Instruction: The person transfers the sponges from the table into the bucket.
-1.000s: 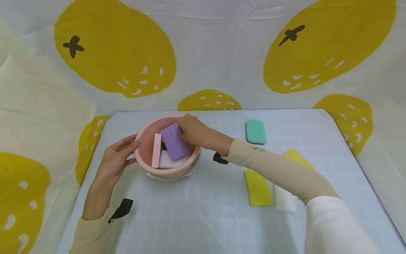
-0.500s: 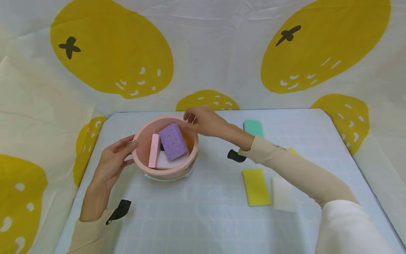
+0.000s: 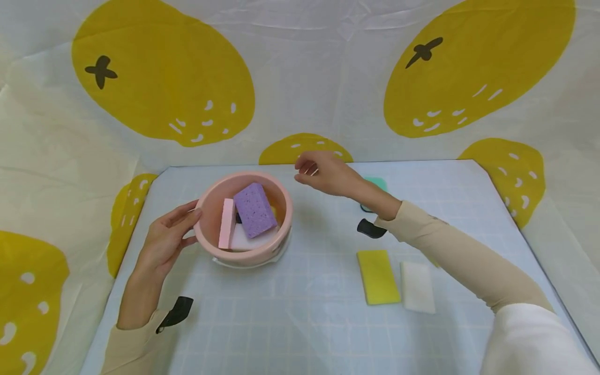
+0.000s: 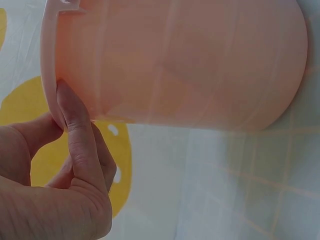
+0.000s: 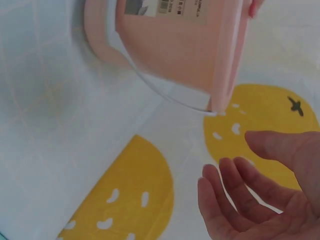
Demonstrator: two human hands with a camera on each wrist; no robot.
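Note:
A pink bucket [image 3: 211, 247] stands at the left of the table, its white handle hanging down in front. In it a purple sponge [image 3: 255, 211] lies on top, beside an upright pink sponge [image 3: 227, 224] and above a white one [image 3: 244, 240]; something yellow shows partly behind. My left hand [image 3: 165, 237] pinches the bucket's left rim between thumb and fingers, which the left wrist view shows closely. To the right of the bucket, apart from it, my right hand [image 3: 328, 173] hovers with loosely bent fingers and holds nothing.
A yellow sponge [image 3: 379, 277] and a white sponge [image 3: 418, 287] lie side by side on the table's right half. Partly under the right forearm, a green sponge [image 3: 376, 183] lies farther back. Another yellow item is almost hidden by the sleeve. A fruit-patterned sheet rises behind the table.
My right hand has let go of the purple sponge, left the bucket and moved right. The purple sponge stays inside the bucket. My left hand keeps its hold on the rim.

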